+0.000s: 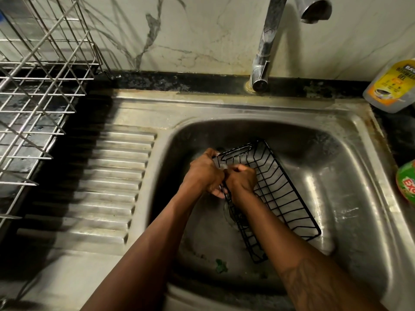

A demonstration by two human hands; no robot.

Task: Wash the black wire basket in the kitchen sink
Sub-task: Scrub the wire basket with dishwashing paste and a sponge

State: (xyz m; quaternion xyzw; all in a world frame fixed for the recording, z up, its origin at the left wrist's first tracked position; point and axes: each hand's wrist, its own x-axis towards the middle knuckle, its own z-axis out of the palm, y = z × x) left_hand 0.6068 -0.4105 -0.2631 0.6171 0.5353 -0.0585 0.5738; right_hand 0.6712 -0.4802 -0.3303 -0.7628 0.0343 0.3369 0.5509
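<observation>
A long black wire basket lies tilted in the steel sink, running from the upper left toward the lower right of the basin. My left hand grips the basket's far left corner, fingers curled round the rim wire. Right beside it, my right hand is curled against the basket's left side wall; whether it holds a wire or something small is hidden. A little foam shows between the two hands. Both forearms reach in from the bottom of the view.
The chrome tap stands behind the basin, its spout overhead. A steel dish rack sits on the left counter beside the ribbed drainboard. A dish gel bottle and a green pack are at the right. A green scrap lies in the basin.
</observation>
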